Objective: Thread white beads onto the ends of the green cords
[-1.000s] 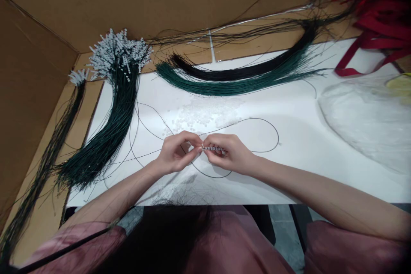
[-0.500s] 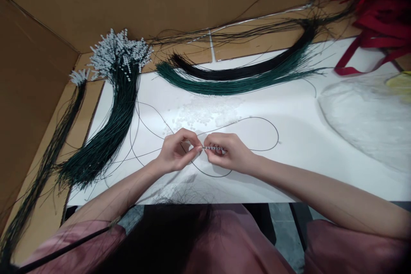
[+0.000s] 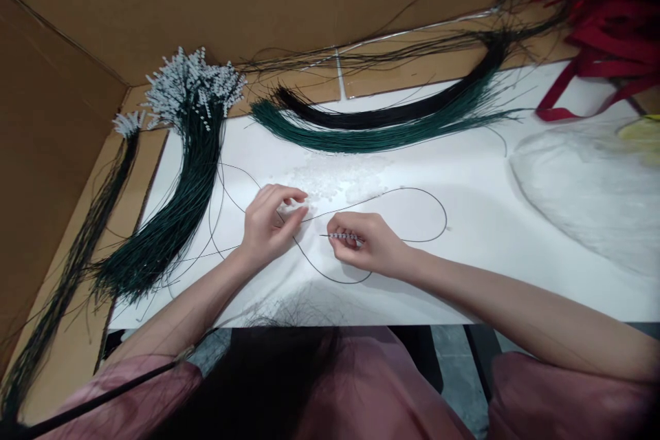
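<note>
While the right hand [image 3: 364, 240] pinched the wire [image 3: 344, 236] between its thumb and curled fingers, the short beaded row showed in the grip and the bare tip stuck out toward the left. The left hand [image 3: 265, 223] stood apart from it, thumb and forefinger parted, fingertips at the near left edge of the loose beads [image 3: 343, 182]; whether they touched any could not be told. A thin loop [image 3: 446, 214] curved out past the right hand, and a second arc dipped below, short of the front edge of the bench [image 3: 479, 247]. Between the hands lay a narrow gap of white surface, while right of the loop a broader stretch ran to the bag [image 3: 582, 192]. Beyond the beads, green wires [image 3: 355, 143] and black wires [image 3: 371, 117] bowed along the back, near the cardboard wall [image 3: 309, 0]. On the left, the big bundle [image 3: 196, 172] crossed the side edge with its tail, beaded heads toward the wall, and the small bundle [image 3: 106, 201] ran outside that edge. Red ribbon [image 3: 613, 58] filled the far right corner.
</note>
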A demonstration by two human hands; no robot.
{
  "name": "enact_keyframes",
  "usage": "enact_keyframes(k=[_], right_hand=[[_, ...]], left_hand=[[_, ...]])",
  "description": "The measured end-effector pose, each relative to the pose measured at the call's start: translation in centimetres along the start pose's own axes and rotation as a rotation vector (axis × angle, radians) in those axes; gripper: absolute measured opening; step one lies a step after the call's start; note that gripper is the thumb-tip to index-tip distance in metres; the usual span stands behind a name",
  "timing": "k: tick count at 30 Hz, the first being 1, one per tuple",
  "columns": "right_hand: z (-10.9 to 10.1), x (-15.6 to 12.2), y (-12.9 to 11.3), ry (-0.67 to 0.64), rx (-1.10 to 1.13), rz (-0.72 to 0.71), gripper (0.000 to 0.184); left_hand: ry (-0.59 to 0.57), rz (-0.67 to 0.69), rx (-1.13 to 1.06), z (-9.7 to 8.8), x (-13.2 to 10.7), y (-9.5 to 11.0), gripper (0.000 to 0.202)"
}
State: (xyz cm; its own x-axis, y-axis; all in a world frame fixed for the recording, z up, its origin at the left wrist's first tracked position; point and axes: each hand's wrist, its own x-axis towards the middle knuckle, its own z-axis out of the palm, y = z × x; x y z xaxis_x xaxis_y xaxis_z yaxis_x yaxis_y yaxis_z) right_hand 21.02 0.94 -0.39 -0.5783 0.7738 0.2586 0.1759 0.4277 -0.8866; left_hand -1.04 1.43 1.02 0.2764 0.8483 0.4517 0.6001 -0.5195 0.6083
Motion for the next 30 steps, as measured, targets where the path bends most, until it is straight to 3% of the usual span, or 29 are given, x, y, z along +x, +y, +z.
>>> enact_keyframes(k=[3, 6, 19, 24, 27, 30], right_hand=[[0.0, 0.0, 0.0, -0.003, -0.002, 0.002, 0.010], [0.0, 0.0, 0.1, -0.007, -0.003, 0.004, 0.010], [0.1, -0.1, 0.2, 0.002, -0.018, -0.015, 0.011], [0.1, -0.1, 0.3, 0.013, -0.026, -0.029, 0.012], [0.1, -0.1, 0.3, 0.015, -0.025, -0.034, 0.012], [0.1, -0.1, 0.2, 0.016, -0.013, -0.037, 0.012]], left_hand=[[-0.037, -0.067, 0.234, -0.3, 0.5, -1.0, 0.013], [-0.106, -0.138, 0.324, -0.2, 0.6, -1.5, 0.017], [-0.122, -0.142, 0.333, 0.2, 0.6, -1.4, 0.007], [0.023, -0.013, 0.077, -0.2, 0.6, -1.2, 0.007], [-0.004, -0.007, -0.143, -0.1, 0.4, -0.5, 0.005], [-0.076, -0.093, -0.341, 0.3, 0.0, 0.1, 0.004]])
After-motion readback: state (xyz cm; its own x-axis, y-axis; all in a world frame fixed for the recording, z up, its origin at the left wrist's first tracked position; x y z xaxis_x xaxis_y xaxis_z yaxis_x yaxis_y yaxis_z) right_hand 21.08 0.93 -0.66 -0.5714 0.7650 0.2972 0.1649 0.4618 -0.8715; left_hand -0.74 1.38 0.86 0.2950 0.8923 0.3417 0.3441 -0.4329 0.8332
